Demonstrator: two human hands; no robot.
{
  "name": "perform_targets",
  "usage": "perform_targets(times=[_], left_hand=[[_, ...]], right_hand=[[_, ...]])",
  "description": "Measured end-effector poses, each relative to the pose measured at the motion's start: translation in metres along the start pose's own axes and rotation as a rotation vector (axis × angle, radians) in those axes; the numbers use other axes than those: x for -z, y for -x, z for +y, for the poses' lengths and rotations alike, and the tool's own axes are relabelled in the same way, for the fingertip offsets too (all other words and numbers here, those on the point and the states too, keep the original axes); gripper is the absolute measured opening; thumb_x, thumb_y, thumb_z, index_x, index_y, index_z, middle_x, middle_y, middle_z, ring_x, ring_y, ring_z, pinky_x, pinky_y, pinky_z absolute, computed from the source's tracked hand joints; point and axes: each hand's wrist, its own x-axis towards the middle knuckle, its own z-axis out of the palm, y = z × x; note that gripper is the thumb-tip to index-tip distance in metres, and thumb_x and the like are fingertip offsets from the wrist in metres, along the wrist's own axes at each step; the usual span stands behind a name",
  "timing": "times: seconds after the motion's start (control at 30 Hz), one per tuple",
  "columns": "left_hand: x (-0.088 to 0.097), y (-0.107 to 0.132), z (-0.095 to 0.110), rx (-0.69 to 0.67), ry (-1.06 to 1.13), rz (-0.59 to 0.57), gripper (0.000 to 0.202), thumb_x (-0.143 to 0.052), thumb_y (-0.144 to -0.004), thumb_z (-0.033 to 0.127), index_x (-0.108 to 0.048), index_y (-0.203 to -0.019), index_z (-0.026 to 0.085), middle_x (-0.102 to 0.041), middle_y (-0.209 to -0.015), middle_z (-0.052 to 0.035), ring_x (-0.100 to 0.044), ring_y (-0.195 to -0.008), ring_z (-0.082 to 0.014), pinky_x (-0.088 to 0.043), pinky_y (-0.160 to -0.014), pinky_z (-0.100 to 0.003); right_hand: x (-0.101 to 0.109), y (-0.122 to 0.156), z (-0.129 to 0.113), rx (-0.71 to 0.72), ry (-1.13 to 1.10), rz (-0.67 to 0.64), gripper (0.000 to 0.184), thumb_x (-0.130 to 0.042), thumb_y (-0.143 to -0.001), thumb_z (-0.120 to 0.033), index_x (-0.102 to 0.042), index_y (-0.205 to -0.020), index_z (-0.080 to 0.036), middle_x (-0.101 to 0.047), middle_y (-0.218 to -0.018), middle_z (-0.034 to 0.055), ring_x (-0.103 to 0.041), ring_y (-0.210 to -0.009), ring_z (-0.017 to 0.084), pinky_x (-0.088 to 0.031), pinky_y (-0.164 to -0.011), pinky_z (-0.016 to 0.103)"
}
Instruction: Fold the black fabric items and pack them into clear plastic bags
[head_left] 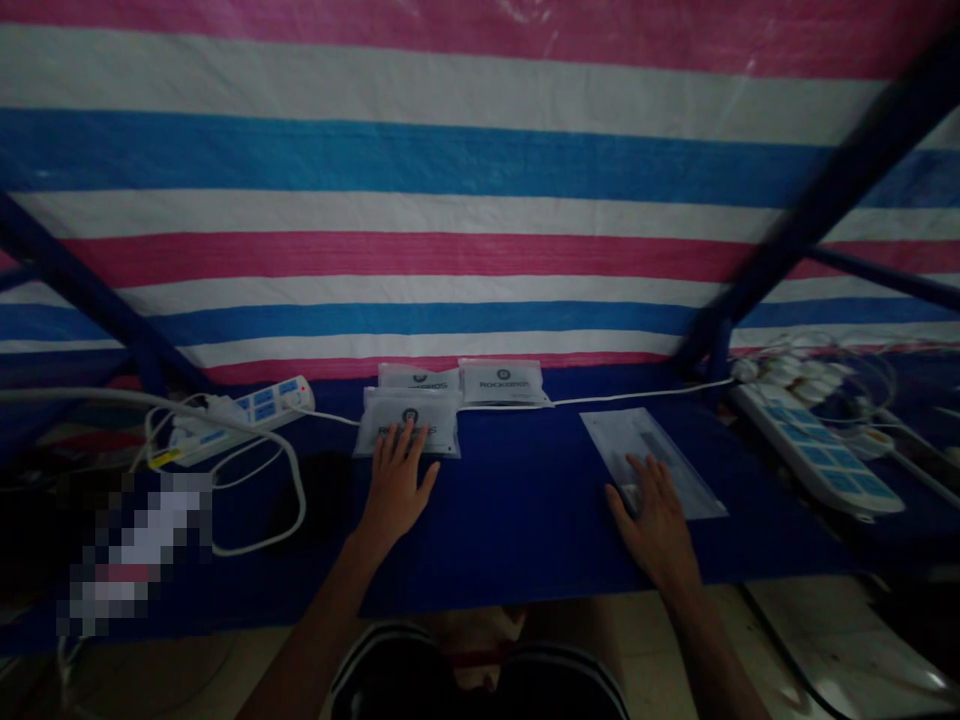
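Head view, looking down along the arms: nearest, at the bottom edge, is dark clothing with white stripes [480,680] on the person's lap, above a pale tiled floor [675,625]. The hands are well apart and neither is clamped on anything, both lying flat and palm down. The left hand [397,485] has its fingers [401,440] on the front pouch [442,425], a white bag printed ROCKBROS, near the front of the blue-covered table [525,530]. The right hand [656,525] rests on a flat translucent plastic sleeve [660,440], well right of the front pouch.

Just behind the front pouch sit two more ROCKBROS pouches [501,381], the left one partly hidden by it. Left of the front pouch lies a white power strip [240,420] with a looped white cord [255,525], and a pixelated patch [135,550] hides whatever is nearer. Well right of it is a second power strip [817,450], crowded with plugs [795,375] and fed by a thin white cable [615,397]. Farthest back are dark blue frame bars [825,200] — and a pink, white and blue striped tarpaulin [450,200].
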Motion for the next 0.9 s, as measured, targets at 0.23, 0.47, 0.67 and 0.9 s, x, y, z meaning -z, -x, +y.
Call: perform_targets(times=[0.23,0.47,0.67,0.9], left_hand=[[0.016,0.062,0.054,-0.139,0.11,-0.105,0.057,-0.052,-0.105,0.031,-0.04,-0.161,0.029,-0.04,-0.17,-0.007,-0.036,-0.155,-0.0322,-0.033,-0.125,-0.059],[0.037,0.086,0.091,-0.147,0.287,-0.143,0.052,-0.057,-0.101,0.023,-0.054,-0.152,0.035,-0.052,-0.161,-0.0051,-0.049,-0.141,-0.0325,-0.043,-0.115,-0.057],[0.031,0.054,0.041,0.152,0.461,0.2,0.036,-0.055,-0.101,0.033,-0.064,-0.134,0.024,-0.065,-0.137,-0.0119,-0.058,-0.129,-0.0305,-0.047,-0.11,-0.053],[0.013,0.017,0.002,0.403,0.648,0.052,0.05,-0.067,-0.09,0.042,-0.067,-0.134,0.019,-0.077,-0.115,-0.0112,-0.07,-0.097,-0.0253,-0.054,-0.095,-0.045]], right_hand=[[0.0,-0.001,0.001,0.002,-0.015,0.0,0.068,-0.043,-0.101,-0.06,-0.052,-0.147,-0.011,-0.044,-0.162,0.025,-0.034,-0.156,0.042,-0.034,-0.124,0.063],[0.002,-0.002,0.002,-0.002,-0.04,-0.001,0.063,-0.047,-0.1,-0.056,-0.052,-0.146,-0.013,-0.046,-0.16,0.0234,-0.037,-0.154,0.042,-0.037,-0.123,0.062],[0.004,-0.002,-0.001,-0.028,-0.047,0.007,0.062,-0.047,-0.1,-0.056,-0.053,-0.145,-0.014,-0.046,-0.159,0.0234,-0.039,-0.152,0.041,-0.037,-0.123,0.062],[0.003,-0.002,-0.001,-0.017,-0.07,0.021,0.059,-0.048,-0.1,-0.054,-0.053,-0.144,-0.014,-0.046,-0.159,0.0229,-0.041,-0.151,0.041,-0.039,-0.122,0.061]])
